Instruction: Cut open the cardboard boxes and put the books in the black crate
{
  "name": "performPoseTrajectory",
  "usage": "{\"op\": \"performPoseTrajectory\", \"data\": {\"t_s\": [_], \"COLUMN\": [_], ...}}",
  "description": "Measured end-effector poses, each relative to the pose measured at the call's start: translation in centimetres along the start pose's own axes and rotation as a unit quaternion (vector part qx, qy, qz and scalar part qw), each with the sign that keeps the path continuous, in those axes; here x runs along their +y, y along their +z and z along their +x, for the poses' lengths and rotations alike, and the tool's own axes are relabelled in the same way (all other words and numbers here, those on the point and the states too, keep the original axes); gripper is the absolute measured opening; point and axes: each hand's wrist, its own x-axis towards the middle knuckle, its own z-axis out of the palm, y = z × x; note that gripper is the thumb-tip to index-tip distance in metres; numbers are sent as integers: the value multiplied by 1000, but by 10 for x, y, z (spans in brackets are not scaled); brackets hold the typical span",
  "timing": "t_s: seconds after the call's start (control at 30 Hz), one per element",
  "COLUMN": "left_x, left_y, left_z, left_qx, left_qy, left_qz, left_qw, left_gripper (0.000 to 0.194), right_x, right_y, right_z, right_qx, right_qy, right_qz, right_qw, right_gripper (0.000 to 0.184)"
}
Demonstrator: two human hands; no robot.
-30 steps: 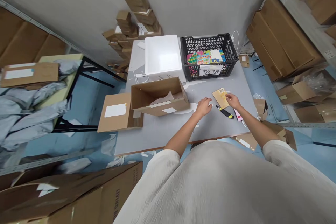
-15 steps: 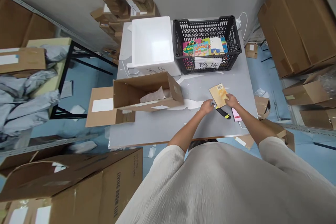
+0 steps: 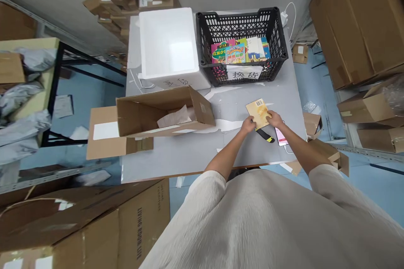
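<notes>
A tan book (image 3: 257,112) with a barcode on its cover is held between my two hands above the table. My left hand (image 3: 248,124) grips its lower left edge, fingers closed. My right hand (image 3: 275,119) is closed on the lower right side. Just below the book lies a black and yellow utility knife (image 3: 265,135), partly covered by it. A phone (image 3: 280,137) with a pink and white screen rests beside my right wrist, a white cable attached.
An open cardboard box (image 3: 202,111) with paper inside stands left on the table (image 3: 189,157). Behind are a white foam box (image 3: 170,46) and a black crate (image 3: 241,25) of colourful books. Large cartons (image 3: 356,21) stand right; grey parcels (image 3: 25,128) lie on a left shelf.
My left hand has come onto the book's edge, beside the knife where it was before. The book is now held by both hands. The view has shifted slightly right.
</notes>
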Motion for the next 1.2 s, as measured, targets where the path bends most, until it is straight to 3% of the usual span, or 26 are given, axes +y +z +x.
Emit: {"op": "performPoseTrajectory", "data": {"t_s": [0.23, 0.43, 0.63, 0.8, 0.93, 1.0, 1.13, 1.2], "left_x": [-8, -21, -31, -34, -30, -27, -23, -27], "left_y": [-3, -26, -40, -47, -59, -67, -82, -87], "left_z": [5, 4, 6, 1, -12, -19, -37, -47], "left_qx": [72, 129, 97, 102, 94, 101, 125, 125], "left_qy": [-73, -92, -75, -90, -60, -31, 62, 88], "left_qz": [-82, -42, -55, -63, -60, -56, -40, -42], "left_qw": [991, 986, 991, 989, 992, 993, 989, 987], "left_gripper": [49, 44, 58, 37, 19, 21, 28, 30], "right_x": [-8, -28, -44, -48, -52, -55, -61, -63], "right_y": [12, 37, 48, 46, 45, 42, 27, 21], "right_z": [-7, -16, -20, -31, -40, -43, -50, -56], "right_qx": [-8, -28, -54, -45, -45, -39, -64, -79], "right_qy": [-14, 4, 43, 83, 94, 94, 76, 68], "right_qz": [71, 115, 203, 191, 202, 223, 295, 323], "right_qw": [997, 993, 977, 977, 974, 969, 950, 941], "right_gripper": [52, 47, 54, 55, 54, 53, 72, 67]}}
